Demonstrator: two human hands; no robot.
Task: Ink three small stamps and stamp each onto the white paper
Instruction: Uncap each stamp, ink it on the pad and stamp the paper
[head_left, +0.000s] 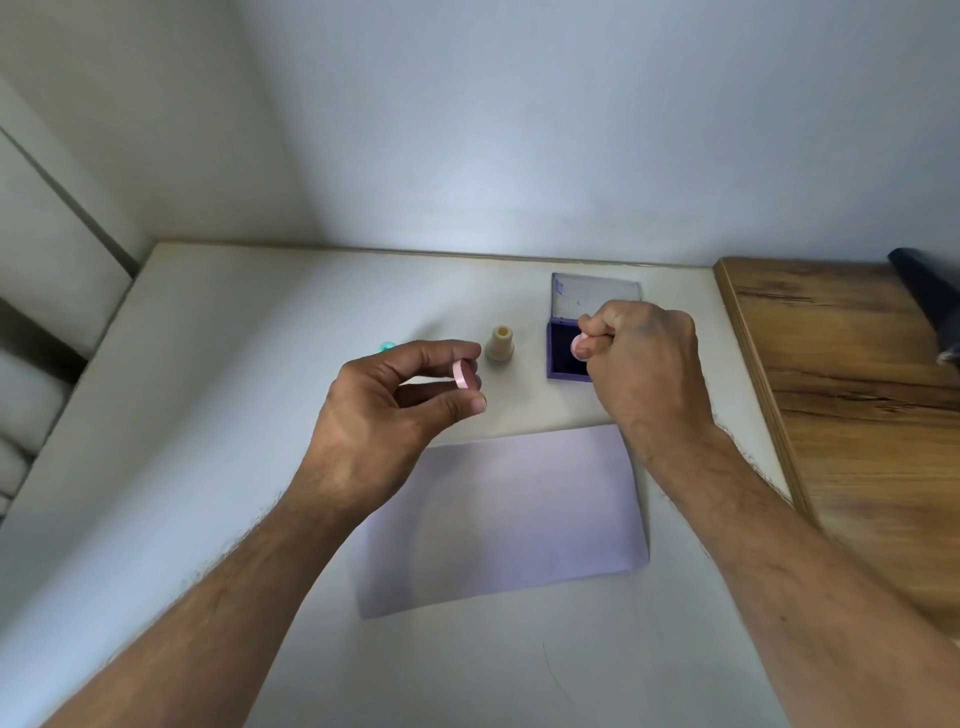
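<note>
White walls meet in a corner behind a pale table, with a wooden top butting up on the right. Left hand is up off the table, thumb and forefinger pinched on a pink cap, a flat little disc held edge-on. Right hand is curled tight around a pink stamp, only its end peeking out, hovering right at the open ink pad, whose clear lid is flipped back. Whether the stamp face touches the ink, I cannot tell. A beige stamp stands upright between the hands, and something teal sits half hidden behind the left fingers. White paper lies near, no prints visible on it. These stamps look light, hard plastic, smooth-sided, so likely to slip; best gripped round the narrow waist, pressed straight down. The paper is thin and may shift.
</note>
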